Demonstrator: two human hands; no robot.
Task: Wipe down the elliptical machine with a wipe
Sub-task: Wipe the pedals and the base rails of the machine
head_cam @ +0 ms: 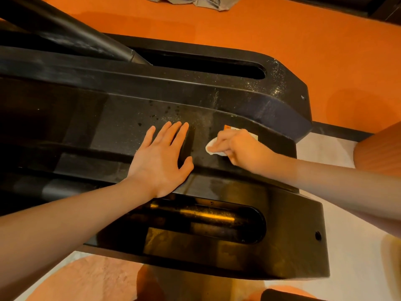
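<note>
- Orange floor [282, 29]; crumpled cloth [195, 2] at far edge.
- Dusty black elliptical machine [130, 118], speckled, possibly damp.
- Left hand [161, 157] flat, fingers straight.
- Right hand [240, 146] curled, pinching white wipe [211, 146].

Black, dust-speckled elliptical machine [217, 101], white wipe [211, 146], orange floor [282, 29].

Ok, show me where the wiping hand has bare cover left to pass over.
Bare cover lies left of the flat left hand, and a dusty strip runs between both hands and the far slot. It is crowded near the right hand: the wipe, the sticker and the left thumb sit close.
</note>
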